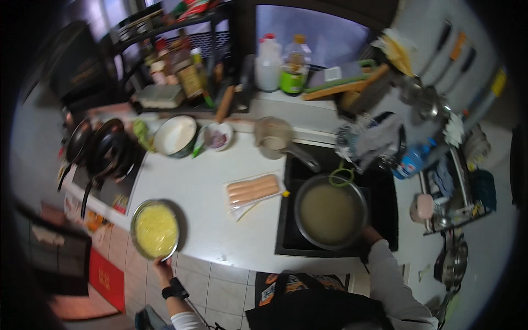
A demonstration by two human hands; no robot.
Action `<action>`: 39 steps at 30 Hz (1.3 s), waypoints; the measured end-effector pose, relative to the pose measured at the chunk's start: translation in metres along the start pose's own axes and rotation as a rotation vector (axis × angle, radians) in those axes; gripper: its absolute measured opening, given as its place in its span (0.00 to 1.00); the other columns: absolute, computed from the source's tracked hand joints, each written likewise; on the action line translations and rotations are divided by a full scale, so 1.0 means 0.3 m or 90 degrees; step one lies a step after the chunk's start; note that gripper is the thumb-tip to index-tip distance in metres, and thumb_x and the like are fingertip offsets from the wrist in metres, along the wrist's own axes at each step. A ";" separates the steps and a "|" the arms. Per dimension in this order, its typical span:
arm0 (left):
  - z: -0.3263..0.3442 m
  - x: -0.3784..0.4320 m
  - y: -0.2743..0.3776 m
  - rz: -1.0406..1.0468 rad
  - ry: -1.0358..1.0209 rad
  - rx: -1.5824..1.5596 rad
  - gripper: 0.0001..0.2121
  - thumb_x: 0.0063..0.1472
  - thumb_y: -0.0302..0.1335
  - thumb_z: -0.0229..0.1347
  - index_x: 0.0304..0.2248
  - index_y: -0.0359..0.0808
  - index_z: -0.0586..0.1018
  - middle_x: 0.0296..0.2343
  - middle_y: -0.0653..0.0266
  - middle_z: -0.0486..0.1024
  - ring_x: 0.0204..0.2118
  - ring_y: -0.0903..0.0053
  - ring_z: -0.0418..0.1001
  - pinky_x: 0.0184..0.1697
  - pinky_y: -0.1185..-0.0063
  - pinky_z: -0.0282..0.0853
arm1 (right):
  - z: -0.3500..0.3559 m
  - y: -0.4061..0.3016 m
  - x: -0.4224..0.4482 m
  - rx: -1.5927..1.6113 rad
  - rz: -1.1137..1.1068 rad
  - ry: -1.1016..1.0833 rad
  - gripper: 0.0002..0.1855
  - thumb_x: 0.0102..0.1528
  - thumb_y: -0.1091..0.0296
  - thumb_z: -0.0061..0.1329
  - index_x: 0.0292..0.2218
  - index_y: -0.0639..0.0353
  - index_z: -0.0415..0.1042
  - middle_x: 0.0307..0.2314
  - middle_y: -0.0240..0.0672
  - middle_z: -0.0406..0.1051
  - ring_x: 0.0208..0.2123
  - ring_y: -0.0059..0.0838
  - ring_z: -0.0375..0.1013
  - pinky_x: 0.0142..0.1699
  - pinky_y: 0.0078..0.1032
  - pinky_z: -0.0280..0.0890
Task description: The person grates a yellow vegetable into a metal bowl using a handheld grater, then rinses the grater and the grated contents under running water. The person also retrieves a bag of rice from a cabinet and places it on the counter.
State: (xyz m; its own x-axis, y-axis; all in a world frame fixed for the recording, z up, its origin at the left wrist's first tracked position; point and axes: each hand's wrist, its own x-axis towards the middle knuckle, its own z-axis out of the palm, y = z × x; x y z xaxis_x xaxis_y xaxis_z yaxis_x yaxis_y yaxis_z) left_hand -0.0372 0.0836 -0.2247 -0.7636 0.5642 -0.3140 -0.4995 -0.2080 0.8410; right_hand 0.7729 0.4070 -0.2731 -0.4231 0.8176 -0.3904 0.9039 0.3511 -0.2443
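Observation:
My left hand [162, 266] grips the lower rim of a metal bowl [156, 229] of yellow pieces, which look like cut potato, over the counter's front left edge. At the right, my right hand [372, 236] is closed on the edge of a large metal bowl [330, 211] of cloudy liquid, in or over the dark sink. A green ring-shaped handle [341, 176] overlaps that bowl's upper rim. Between the two bowls, a clear pack of sausages [253, 189] lies on the white counter [198, 218]. How the right fingers sit is partly hidden.
Along the counter's back stand a white bowl [176, 136], a small bowl of purple pieces [218, 137] and a saucepan [273, 136]. Dark pans [111, 152] crowd the left. A blue bottle [413, 159] and a dish rack [458, 222] are at the right.

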 end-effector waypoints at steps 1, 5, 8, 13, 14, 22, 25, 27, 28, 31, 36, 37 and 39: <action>0.010 0.031 0.010 0.019 0.050 -0.039 0.17 0.52 0.29 0.50 0.41 0.29 0.72 0.38 0.58 0.73 0.38 0.70 0.73 0.39 0.77 0.72 | 0.010 -0.001 0.008 0.011 -0.004 -0.011 0.12 0.51 0.69 0.44 0.38 0.58 0.74 0.37 0.48 0.72 0.41 0.45 0.72 0.45 0.36 0.67; 0.064 0.118 0.081 -0.013 0.155 0.077 0.17 0.58 0.31 0.50 0.44 0.29 0.69 0.36 0.60 0.71 0.36 0.69 0.73 0.40 0.77 0.72 | 0.014 -0.051 0.050 0.046 0.047 0.024 0.10 0.45 0.69 0.51 0.33 0.56 0.76 0.31 0.46 0.74 0.34 0.47 0.74 0.40 0.37 0.69; 0.122 0.127 0.127 0.068 0.095 0.084 0.19 0.56 0.32 0.52 0.44 0.28 0.66 0.39 0.58 0.67 0.34 0.68 0.73 0.37 0.79 0.72 | -0.068 -0.117 -0.001 0.426 0.268 0.069 0.12 0.50 0.62 0.50 0.29 0.64 0.75 0.22 0.41 0.74 0.26 0.40 0.75 0.31 0.32 0.69; 0.222 0.124 0.171 0.064 0.127 0.032 0.24 0.57 0.35 0.51 0.48 0.27 0.61 0.42 0.57 0.64 0.35 0.67 0.73 0.40 0.77 0.73 | -0.312 -0.293 -0.087 0.688 0.471 0.217 0.19 0.53 0.58 0.47 0.27 0.70 0.72 0.16 0.37 0.70 0.16 0.31 0.71 0.22 0.24 0.65; 0.230 0.119 0.169 0.065 0.109 0.058 0.26 0.58 0.37 0.50 0.50 0.26 0.59 0.42 0.55 0.63 0.38 0.65 0.73 0.42 0.75 0.73 | -0.356 -0.321 -0.094 0.699 0.448 0.254 0.18 0.52 0.58 0.47 0.27 0.70 0.72 0.16 0.37 0.70 0.15 0.30 0.70 0.21 0.24 0.64; 0.295 -0.078 0.062 0.223 0.266 0.149 0.20 0.60 0.28 0.45 0.51 0.30 0.62 0.46 0.58 0.62 0.47 0.71 0.64 0.50 0.77 0.62 | -0.516 -0.469 -0.016 0.641 0.377 0.482 0.15 0.51 0.62 0.48 0.21 0.66 0.68 0.13 0.34 0.65 0.13 0.25 0.66 0.19 0.25 0.60; 0.433 -0.249 -0.017 0.256 0.234 0.275 0.20 0.57 0.24 0.44 0.50 0.33 0.64 0.47 0.61 0.63 0.49 0.72 0.61 0.52 0.76 0.57 | -0.570 -0.529 -0.036 0.660 0.353 0.478 0.17 0.50 0.63 0.48 0.18 0.66 0.65 0.13 0.35 0.65 0.15 0.25 0.67 0.19 0.26 0.58; 0.560 -0.327 -0.049 0.248 0.184 0.354 0.21 0.54 0.21 0.44 0.50 0.35 0.65 0.48 0.62 0.63 0.50 0.72 0.59 0.53 0.75 0.55 | -0.628 -0.548 -0.064 0.491 0.393 0.495 0.16 0.49 0.64 0.48 0.19 0.70 0.65 0.13 0.42 0.66 0.16 0.33 0.68 0.23 0.33 0.61; 0.625 -0.352 -0.058 0.241 0.152 0.409 0.22 0.52 0.19 0.45 0.49 0.35 0.66 0.48 0.63 0.63 0.51 0.71 0.58 0.54 0.74 0.55 | -0.659 -0.550 -0.080 0.404 0.391 0.513 0.16 0.48 0.64 0.48 0.19 0.70 0.65 0.14 0.45 0.66 0.17 0.37 0.68 0.25 0.35 0.63; 0.795 -0.382 -0.065 0.258 -0.020 0.650 0.27 0.45 0.15 0.47 0.49 0.36 0.67 0.49 0.61 0.64 0.54 0.66 0.56 0.56 0.71 0.52 | -0.740 -0.551 -0.116 0.250 0.403 0.542 0.14 0.47 0.64 0.47 0.21 0.70 0.68 0.18 0.53 0.68 0.23 0.54 0.69 0.31 0.42 0.64; 1.000 -0.332 -0.115 0.380 -0.273 0.922 0.31 0.44 0.21 0.52 0.53 0.41 0.65 0.53 0.58 0.60 0.58 0.59 0.51 0.59 0.62 0.43 | -0.840 -0.571 -0.130 0.065 0.466 0.494 0.13 0.50 0.63 0.44 0.25 0.65 0.71 0.24 0.53 0.71 0.29 0.56 0.71 0.35 0.47 0.66; 1.032 -0.317 -0.131 0.403 -0.305 0.966 0.32 0.44 0.23 0.53 0.54 0.42 0.64 0.53 0.59 0.59 0.58 0.59 0.50 0.59 0.61 0.43 | -0.853 -0.583 -0.130 0.029 0.468 0.482 0.13 0.50 0.63 0.44 0.25 0.65 0.71 0.24 0.53 0.72 0.30 0.56 0.71 0.36 0.47 0.66; 1.092 -0.278 -0.163 0.447 -0.367 1.027 0.34 0.45 0.27 0.55 0.55 0.44 0.63 0.54 0.59 0.58 0.59 0.59 0.50 0.58 0.58 0.42 | -0.876 -0.609 -0.125 -0.051 0.483 0.454 0.11 0.50 0.64 0.45 0.25 0.63 0.72 0.24 0.51 0.73 0.29 0.53 0.73 0.35 0.45 0.68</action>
State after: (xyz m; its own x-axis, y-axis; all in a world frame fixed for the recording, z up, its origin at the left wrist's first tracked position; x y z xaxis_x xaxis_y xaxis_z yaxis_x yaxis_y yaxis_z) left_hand 0.1850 0.3086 -0.0952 -0.2434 0.9631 0.1152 0.8999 0.1799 0.3972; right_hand 0.6403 0.4320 0.0194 0.3685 0.9068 0.2049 0.9296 -0.3589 -0.0838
